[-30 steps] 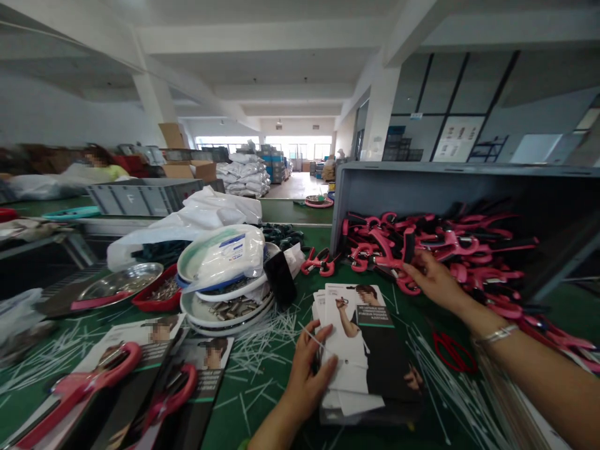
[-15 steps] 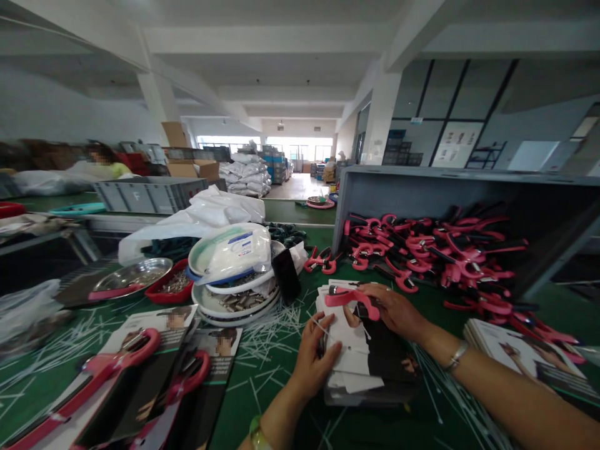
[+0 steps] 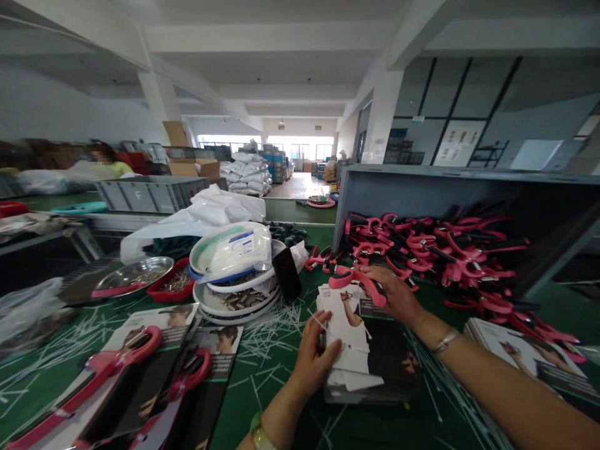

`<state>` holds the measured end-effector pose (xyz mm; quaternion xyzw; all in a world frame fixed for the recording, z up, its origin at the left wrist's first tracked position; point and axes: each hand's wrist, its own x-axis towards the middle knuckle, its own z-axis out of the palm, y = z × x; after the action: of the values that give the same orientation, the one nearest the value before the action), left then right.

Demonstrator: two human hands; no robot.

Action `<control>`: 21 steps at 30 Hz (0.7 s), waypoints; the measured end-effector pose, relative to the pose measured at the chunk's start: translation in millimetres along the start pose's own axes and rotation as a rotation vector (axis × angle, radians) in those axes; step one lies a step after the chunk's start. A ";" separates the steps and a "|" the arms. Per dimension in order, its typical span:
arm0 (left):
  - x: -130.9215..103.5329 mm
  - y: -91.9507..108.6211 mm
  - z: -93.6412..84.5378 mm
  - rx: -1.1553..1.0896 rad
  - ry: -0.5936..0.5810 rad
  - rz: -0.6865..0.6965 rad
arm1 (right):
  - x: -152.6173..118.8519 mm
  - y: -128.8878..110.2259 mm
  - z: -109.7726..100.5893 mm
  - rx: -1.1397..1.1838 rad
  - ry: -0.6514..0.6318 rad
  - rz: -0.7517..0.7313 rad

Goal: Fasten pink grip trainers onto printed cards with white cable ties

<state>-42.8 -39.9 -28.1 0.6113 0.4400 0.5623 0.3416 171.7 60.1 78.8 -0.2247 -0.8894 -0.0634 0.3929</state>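
A tipped grey crate [image 3: 422, 181] spilled pink-handled grippers [image 3: 450, 250] just beyond the right hand's fingers. Under both hands lay a stack of printed packaging cards [image 3: 363, 350] on the green table [image 3: 262, 400]. The right hand [image 3: 398, 297] held one pink hand gripper [image 3: 359, 284] over the stack's far end, fingers closed around it. The left hand [image 3: 316, 356] pinched a thin white tie [image 3: 319, 325] at the stack's left edge.
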 end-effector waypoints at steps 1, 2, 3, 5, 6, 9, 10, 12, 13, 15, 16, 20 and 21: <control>0.2 0.8 -0.6 -0.001 -0.005 0.002 | -1.0 0.9 2.0 0.017 -0.021 -0.004; 0.4 1.8 -1.1 -0.003 -0.009 0.005 | -3.4 1.0 3.4 0.032 -0.047 -0.012; 0.5 2.8 -1.6 -0.005 -0.016 0.008 | -7.3 0.4 4.1 0.040 -0.074 -0.021; 0.8 4.3 -2.0 -0.011 -0.019 0.010 | -18.0 -2.6 2.8 0.038 -0.110 -0.029; 0.8 4.8 -1.8 -0.013 -0.016 0.004 | -23.8 -4.7 1.0 0.035 -0.114 -0.028; 0.1 6.2 -0.2 -0.033 -0.010 -0.040 | -37.3 -12.3 -6.3 0.037 -0.141 -0.026; -0.6 6.9 0.3 -0.050 -0.002 -0.057 | -39.6 -14.9 -8.7 0.044 -0.170 -0.035; -2.3 9.0 0.5 -0.104 0.014 -0.079 | -40.3 -19.7 -13.0 0.072 -0.257 -0.056; -3.3 10.5 -0.1 -0.135 0.021 -0.085 | -39.3 -22.0 -15.2 0.091 -0.296 -0.061; -4.1 15.0 -3.8 -0.172 0.034 -0.089 | -35.7 -27.2 -20.7 0.132 -0.346 -0.027; -3.2 18.4 -6.9 -0.176 0.040 -0.085 | -33.6 -30.6 -24.3 0.147 -0.347 0.008; 17.3 44.6 -24.7 -0.134 0.139 -0.041 | -24.3 -53.1 -40.2 0.109 -0.371 0.148; 27.6 54.1 -28.3 -0.102 0.163 -0.039 | -21.4 -60.3 -42.8 0.070 -0.417 0.166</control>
<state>-62.9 -37.1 35.7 0.5366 0.4489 0.6251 0.3461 185.9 -13.4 96.4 -0.2916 -0.9315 0.0480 0.2121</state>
